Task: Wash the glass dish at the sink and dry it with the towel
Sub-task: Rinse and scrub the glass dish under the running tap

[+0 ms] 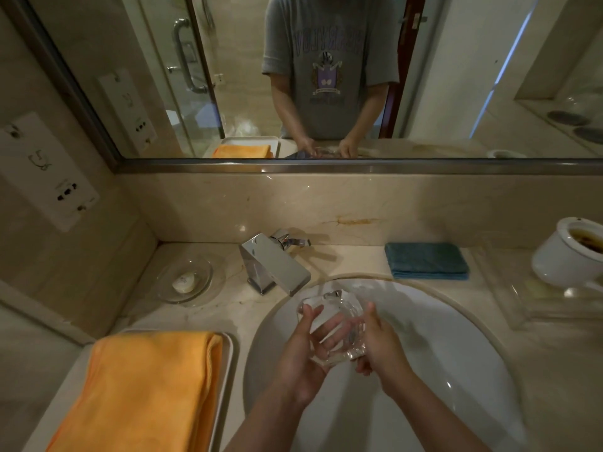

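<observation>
1. Head view: the glass dish [332, 327] is held above the white sink basin [440, 337], just in front of and below the spout of the chrome faucet [274, 262].
2. The dish is gripped between both hands and is tilted, its far rim raised towards the spout.
3. The left hand [305, 357] is placed on the left side of the dish; its fingers [326, 331] are curled under and across the glass, and the thumb is hooked over the near-left rim.
4. The right hand [380, 345] is set against the right side of the dish, with the thumb raised along the rim and the remaining fingers wrapped beneath the glass, where they are partly hidden.
5. Both forearms are extended from the lower edge of the frame and are angled inwards, so that the wrists are brought close together over the basin.
6. Whether water is running from the spout cannot be told.
7. An orange towel [143, 393] is laid folded on a pale tray [228, 370] on the counter, left of the basin and well apart from the hands.
8. A blue cloth [425, 260] is folded on the counter behind the basin, right of the faucet.
9. A clear soap dish [186, 282] with a small white piece in it is seen left of the faucet.
10. A white cup [567, 256] is set on a clear tray at the far right.
</observation>
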The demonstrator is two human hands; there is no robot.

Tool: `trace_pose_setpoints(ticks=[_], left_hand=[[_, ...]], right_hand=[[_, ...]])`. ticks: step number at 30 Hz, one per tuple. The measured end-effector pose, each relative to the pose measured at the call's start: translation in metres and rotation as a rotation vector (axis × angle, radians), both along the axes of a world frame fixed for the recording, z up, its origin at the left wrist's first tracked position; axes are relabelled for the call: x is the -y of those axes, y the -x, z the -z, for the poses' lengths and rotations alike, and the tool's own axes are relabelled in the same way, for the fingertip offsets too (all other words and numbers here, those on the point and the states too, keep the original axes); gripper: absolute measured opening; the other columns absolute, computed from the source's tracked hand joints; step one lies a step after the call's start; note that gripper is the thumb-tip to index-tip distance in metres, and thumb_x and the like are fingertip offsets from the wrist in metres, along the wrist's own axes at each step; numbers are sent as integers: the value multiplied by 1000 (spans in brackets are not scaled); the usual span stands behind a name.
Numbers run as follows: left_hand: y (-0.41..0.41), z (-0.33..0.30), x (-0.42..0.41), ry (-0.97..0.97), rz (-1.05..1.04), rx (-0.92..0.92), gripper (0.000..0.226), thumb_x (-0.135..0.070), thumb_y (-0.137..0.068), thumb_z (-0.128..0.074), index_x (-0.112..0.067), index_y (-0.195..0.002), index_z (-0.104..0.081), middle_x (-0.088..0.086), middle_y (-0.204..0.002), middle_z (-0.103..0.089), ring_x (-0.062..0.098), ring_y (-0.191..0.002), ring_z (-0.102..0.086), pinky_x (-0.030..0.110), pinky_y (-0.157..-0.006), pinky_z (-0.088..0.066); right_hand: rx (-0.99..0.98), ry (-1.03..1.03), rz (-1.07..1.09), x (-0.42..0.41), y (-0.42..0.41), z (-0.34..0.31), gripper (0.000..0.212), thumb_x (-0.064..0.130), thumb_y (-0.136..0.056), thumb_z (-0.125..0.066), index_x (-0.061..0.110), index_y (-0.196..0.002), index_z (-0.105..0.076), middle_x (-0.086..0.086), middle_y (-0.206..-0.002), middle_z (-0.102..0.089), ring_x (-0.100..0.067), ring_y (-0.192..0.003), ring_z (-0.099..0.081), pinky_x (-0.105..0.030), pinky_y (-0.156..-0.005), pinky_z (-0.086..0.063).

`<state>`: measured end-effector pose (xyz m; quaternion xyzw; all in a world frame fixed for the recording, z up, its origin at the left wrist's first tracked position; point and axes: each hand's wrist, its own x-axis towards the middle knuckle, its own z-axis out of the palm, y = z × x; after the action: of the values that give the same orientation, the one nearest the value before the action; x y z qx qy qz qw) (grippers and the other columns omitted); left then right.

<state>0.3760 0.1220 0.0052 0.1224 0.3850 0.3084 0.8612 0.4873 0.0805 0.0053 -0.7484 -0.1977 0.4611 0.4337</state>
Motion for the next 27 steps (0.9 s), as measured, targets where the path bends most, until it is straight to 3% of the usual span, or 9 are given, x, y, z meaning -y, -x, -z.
trace_pose_setpoints(ticks=[5, 9, 15, 18, 19, 20, 21, 23, 27], left_hand=[[0, 4, -2, -11, -61, 54, 38, -45, -92, -40, -18, -117, -51, 12, -103, -72, 26, -94, -69, 40, -71, -60], [0, 8, -4, -13, -119, 85, 40, -49, -92, -36, -19, -111, -54, 9, -95, -75, 23, -86, -72, 39, -71, -60], [3, 17, -4, -19, -121, 25, 41, -51, -92, -35, -24, -118, -51, 7, -119, -64, 24, -104, -63, 39, -78, -51], [2, 21, -4, 2, -138, 8, 45, -51, -91, -40, -23, -124, -50, 8, -124, -61, 26, -111, -59, 41, -80, -49], [1, 21, -3, 19, -154, 9, 46, -52, -90, -41, -23, -124, -51, 8, -124, -61, 25, -113, -58, 40, -80, -49], [1, 23, -3, 28, -171, 8, 46, -53, -90, -41, -23, -123, -52, 8, -124, -61, 23, -112, -58, 40, -80, -49], [1, 23, -2, 32, -182, 11, 45, -54, -90, -41, -22, -121, -53, 8, -123, -61, 22, -110, -58, 39, -79, -49], [2, 27, 0, 15, -185, 19, 42, -52, -92, -38, -20, -114, -54, 9, -120, -62, 22, -106, -60, 38, -77, -49], [4, 32, -1, -18, -153, 26, 38, -49, -93, -38, -21, -113, -53, 9, -113, -66, 24, -92, -70, 38, -72, -55]], right_hand=[[56, -142, 86, 2, -13, 2, 39, 30, -101, -30, 9, -109, -61, -9, -75, -65, -20, -60, -60, -25, -54, -51], [395, -313, -140, 4, -13, 0, 36, 15, -100, -37, 15, -134, -47, 4, -126, -53, -5, -114, -48, -9, -88, -36], [893, -134, -806, 1, 8, 9, 89, 66, -79, 14, 22, -148, -20, 18, -154, -9, -2, -141, 11, -33, -114, 8], [1082, -85, -870, 7, 24, 13, 90, 53, -83, 21, 20, -141, -41, 10, -151, -31, -15, -142, -11, -53, -111, -22], [1070, -97, -885, 8, 29, 12, 89, 55, -83, 20, 23, -141, -39, 11, -151, -31, -15, -140, -10, -27, -70, -56], [1106, -213, -873, 11, 31, 23, 94, 60, -74, 22, 24, -146, -27, 12, -155, -19, -13, -142, -1, -15, -89, 38], [1010, -123, -968, 13, 33, 20, 100, 63, -65, 22, 26, -149, -16, 14, -157, -10, -10, -145, 4, -47, -113, 9], [1092, -181, -969, 8, 29, 17, 99, 62, -67, 24, 30, -147, -25, 15, -156, -19, -9, -146, -10, -52, -112, 6], [1139, 74, -937, -4, 13, 19, 127, 66, -41, 43, 23, -150, -6, 11, -159, 3, -14, -136, 30, -49, -87, 42]])
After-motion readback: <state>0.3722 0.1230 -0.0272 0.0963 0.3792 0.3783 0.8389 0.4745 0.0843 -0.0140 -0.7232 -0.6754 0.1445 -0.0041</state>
